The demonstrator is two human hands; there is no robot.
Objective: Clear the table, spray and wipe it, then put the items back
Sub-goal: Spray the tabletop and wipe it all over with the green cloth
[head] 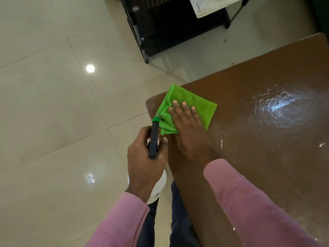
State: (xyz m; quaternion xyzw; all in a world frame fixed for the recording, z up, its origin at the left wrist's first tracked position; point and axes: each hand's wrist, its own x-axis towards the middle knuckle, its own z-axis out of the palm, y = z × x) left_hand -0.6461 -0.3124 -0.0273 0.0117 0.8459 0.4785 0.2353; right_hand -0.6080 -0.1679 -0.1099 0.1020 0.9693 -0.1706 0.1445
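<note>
- I see my right hand [188,129] pressed flat, fingers spread, on the green cloth [197,107] at the table [267,139] corner, mid-frame.
- My left hand [144,157] grips the spray bottle [154,138], lower centre.

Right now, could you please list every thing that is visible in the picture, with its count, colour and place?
table: one, brown, wet and shiny, right side of view
cloth: one, green, flat on the table's near-left corner
spray bottle: one, white body, dark head with green nozzle, held off the table's left edge
rack: one, black, on the floor at top centre
floor: pale glossy tiles, left side
left hand: gripping the spray bottle, pink sleeve
right hand: flat on the cloth, pink sleeve
</note>
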